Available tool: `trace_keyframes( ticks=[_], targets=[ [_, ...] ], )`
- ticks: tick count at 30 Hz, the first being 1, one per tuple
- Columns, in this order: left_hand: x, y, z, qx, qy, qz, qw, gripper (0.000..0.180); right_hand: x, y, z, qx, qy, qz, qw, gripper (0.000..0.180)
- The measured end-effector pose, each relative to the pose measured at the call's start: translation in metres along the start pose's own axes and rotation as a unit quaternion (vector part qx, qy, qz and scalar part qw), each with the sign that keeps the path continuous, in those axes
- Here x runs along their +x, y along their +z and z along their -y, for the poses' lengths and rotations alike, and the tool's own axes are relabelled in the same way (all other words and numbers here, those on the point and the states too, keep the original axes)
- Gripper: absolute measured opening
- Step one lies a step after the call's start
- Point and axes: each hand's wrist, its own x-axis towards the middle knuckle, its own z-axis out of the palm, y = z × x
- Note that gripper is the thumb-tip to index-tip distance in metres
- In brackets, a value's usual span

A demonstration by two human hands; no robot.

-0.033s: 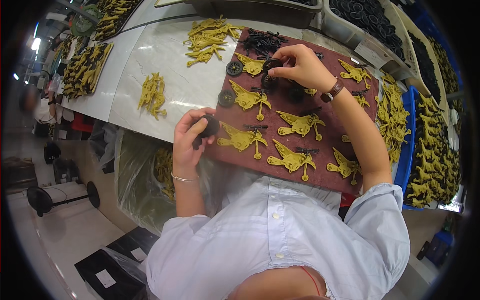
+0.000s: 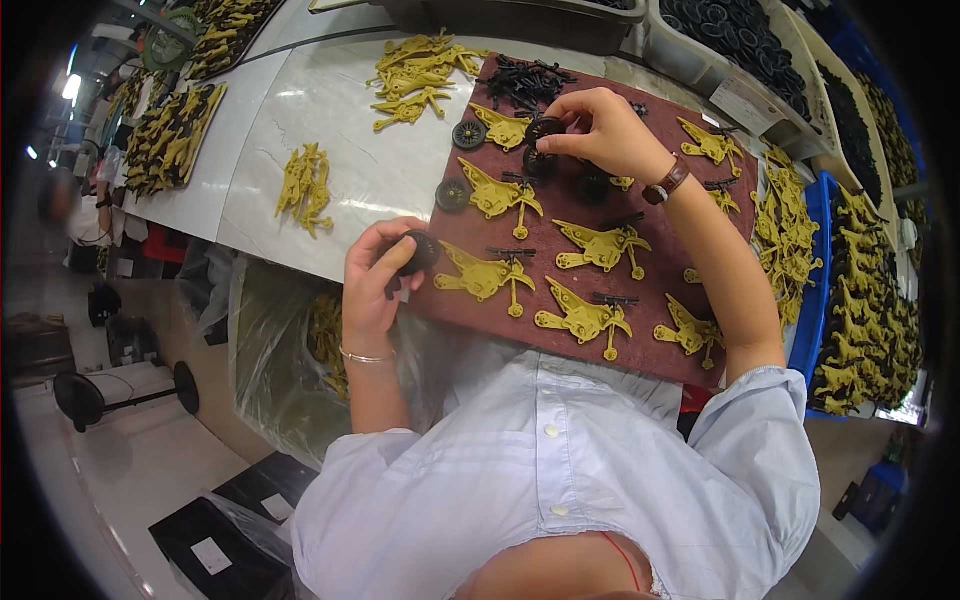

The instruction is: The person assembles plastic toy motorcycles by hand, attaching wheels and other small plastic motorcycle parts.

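Observation:
My left hand (image 2: 370, 290), at the mat's left edge, is closed around a few black wheels (image 2: 424, 252). On the far part of the mat, my right hand (image 2: 605, 132) pinches a black spoked wheel (image 2: 545, 129) by its rim; another dark wheel (image 2: 540, 163) sits just below it. Yellow plastic frame pieces (image 2: 480, 276) lie spread over the dark red mat (image 2: 665, 265), with small black rod-like parts (image 2: 512, 252) beside them. Two black wheels (image 2: 453, 195) rest along the left edge, next to yellow pieces. My right fingers partly hide the piece beneath them.
Black small parts (image 2: 525, 85) are heaped at the mat's far edge. Yellow piles (image 2: 303, 188) lie on the pale table (image 2: 335, 130). Bins of black rings (image 2: 735, 40) stand far right, near a blue tray (image 2: 822, 290). A plastic-lined container (image 2: 270, 340) is below left.
My left hand has turned slightly, and the wheels in it have shifted a little to the right. My right hand stays in place.

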Motion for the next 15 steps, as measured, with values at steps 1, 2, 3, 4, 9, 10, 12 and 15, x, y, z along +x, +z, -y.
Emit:
trace_keyframes(
  ticks=[1, 2, 3, 4, 9, 10, 12, 15],
  targets=[
    [-0.003, -0.002, -0.003, 0.0, -0.001, -0.001, 1.0, 0.01, -0.001, 0.001, 0.001, -0.021, -0.016, -0.008, 1.0, 0.029],
    [-0.008, -0.003, -0.006, 0.095, -0.011, -0.042, 0.995, 0.01, -0.002, 0.002, 0.001, -0.041, -0.032, -0.016, 0.999, 0.029],
    [-0.011, -0.003, -0.008, 0.189, -0.021, -0.08, 0.979, 0.01, -0.002, 0.004, -0.001, -0.042, -0.031, -0.017, 0.999, 0.029],
    [-0.013, -0.002, -0.01, 0.188, -0.022, -0.079, 0.979, 0.01, 0.0, 0.007, -0.006, -0.064, -0.058, -0.036, 0.996, 0.029],
    [-0.021, 0.001, -0.014, 0.372, 0.03, -0.022, 0.928, 0.014, 0.006, 0.014, -0.008, -0.102, -0.093, -0.05, 0.989, 0.03],
    [-0.022, 0.003, -0.015, 0.386, 0.03, -0.003, 0.922, 0.014, 0.007, 0.014, -0.002, -0.112, -0.08, -0.031, 0.99, 0.03],
    [-0.021, 0.007, -0.016, 0.393, 0.012, 0.0, 0.919, 0.015, 0.007, 0.015, 0.001, -0.122, -0.067, -0.01, 0.99, 0.03],
    [-0.021, 0.008, -0.019, 0.398, -0.021, 0.011, 0.917, 0.015, 0.007, 0.016, -0.001, -0.13, -0.098, -0.018, 0.987, 0.03]
  ],
)
